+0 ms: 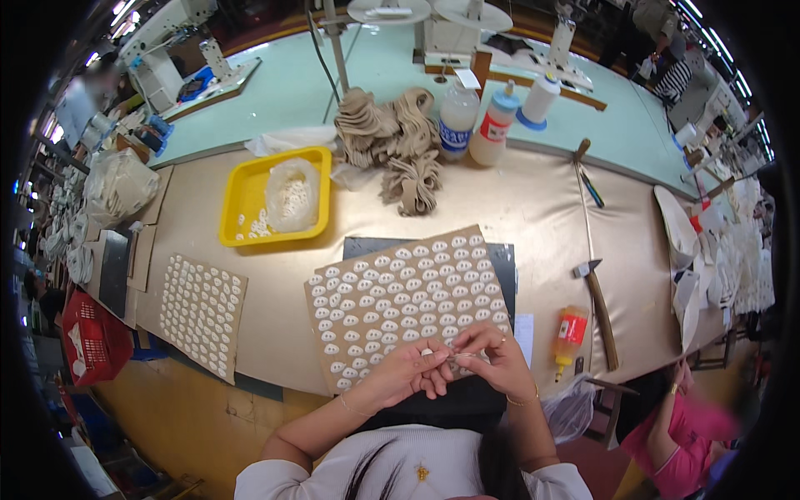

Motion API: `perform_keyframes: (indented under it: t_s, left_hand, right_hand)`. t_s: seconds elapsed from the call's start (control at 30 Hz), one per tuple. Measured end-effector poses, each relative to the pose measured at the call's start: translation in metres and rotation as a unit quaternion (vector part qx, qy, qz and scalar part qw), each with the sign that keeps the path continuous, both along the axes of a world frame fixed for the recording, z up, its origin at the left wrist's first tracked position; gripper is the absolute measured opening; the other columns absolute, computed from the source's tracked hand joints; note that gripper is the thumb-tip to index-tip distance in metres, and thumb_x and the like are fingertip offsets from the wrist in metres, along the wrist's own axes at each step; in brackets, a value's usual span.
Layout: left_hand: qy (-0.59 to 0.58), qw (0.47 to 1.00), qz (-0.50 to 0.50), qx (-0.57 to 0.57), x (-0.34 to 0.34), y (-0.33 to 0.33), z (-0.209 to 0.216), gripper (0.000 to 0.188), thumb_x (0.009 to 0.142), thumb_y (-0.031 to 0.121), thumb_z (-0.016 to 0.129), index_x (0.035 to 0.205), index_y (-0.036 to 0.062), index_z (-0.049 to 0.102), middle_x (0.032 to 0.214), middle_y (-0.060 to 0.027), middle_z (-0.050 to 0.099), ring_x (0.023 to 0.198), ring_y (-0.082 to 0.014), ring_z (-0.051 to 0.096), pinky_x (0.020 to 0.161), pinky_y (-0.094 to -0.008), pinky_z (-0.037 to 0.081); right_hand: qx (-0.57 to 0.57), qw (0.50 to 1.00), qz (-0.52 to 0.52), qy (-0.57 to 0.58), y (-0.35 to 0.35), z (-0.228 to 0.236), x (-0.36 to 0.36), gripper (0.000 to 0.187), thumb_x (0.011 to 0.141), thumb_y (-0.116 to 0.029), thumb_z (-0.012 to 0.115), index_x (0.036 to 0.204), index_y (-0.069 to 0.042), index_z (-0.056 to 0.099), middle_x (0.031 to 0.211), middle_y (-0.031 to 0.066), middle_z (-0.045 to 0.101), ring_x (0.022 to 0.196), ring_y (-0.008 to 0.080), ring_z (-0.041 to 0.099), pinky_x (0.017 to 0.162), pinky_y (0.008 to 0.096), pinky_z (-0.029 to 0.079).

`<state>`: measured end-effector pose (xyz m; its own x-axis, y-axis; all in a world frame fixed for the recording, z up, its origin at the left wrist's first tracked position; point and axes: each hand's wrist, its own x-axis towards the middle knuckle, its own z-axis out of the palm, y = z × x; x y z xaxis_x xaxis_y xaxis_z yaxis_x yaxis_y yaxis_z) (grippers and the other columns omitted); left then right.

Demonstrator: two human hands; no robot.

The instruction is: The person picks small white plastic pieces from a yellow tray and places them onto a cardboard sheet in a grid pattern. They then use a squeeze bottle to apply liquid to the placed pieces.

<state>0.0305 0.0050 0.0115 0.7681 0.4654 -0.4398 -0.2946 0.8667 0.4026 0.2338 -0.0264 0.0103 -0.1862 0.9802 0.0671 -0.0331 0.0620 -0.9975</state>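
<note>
My two hands meet above the near edge of a brown cardboard sheet (333, 277), which carries rows of small white rounded pieces with dark dots. My left hand (404, 372) is closed in a pinch, with one small white piece (427, 352) showing by its thumb and finger. Close against it, my right hand (500, 364) pinches with thumb and forefinger near the left fingertips. What the right fingers hold is too small and covered to make out. A dark board (367, 246) lies partly under the sheet.
At left lie a second sheet of pieces (200, 312) and a yellow tray (233, 187) holding a plastic bag (292, 200). Beige fabric bundles (367, 129) and bottles (492, 129) stand behind. A hammer (600, 312) and glue bottle (571, 329) lie right. Another person (679, 433) sits at lower right.
</note>
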Motion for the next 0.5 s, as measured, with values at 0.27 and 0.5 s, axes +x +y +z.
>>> perform_keyframes:
  t_s: [0.27,0.5]
  left_hand:
    - [0.022,0.998,0.056,0.003,0.003,0.0,0.021,0.024,0.098,0.018,0.041,0.113,0.0003,0.045,0.114,-0.0235,0.056,0.099,-0.0275,0.062,0.081,-0.0323,0.054]
    - [0.1,0.991,0.023,0.083,-0.004,-0.007,0.004,0.014,0.094,0.016,0.051,0.094,0.0016,0.051,0.09,-0.0185,0.065,0.077,-0.0229,0.067,0.061,-0.0284,0.057]
  right_hand:
    - [-0.127,0.973,-0.19,0.015,-0.012,0.002,0.024,0.018,0.087,-0.002,0.059,0.103,0.006,0.061,0.084,0.0058,0.061,0.072,0.0109,0.061,0.068,0.0223,0.049]
    - [-0.162,0.946,-0.264,-0.097,-0.029,-0.006,0.047,0.016,0.083,-0.003,0.064,0.097,0.005,0.065,0.079,0.0054,0.063,0.066,0.0099,0.06,0.062,0.0204,0.049]
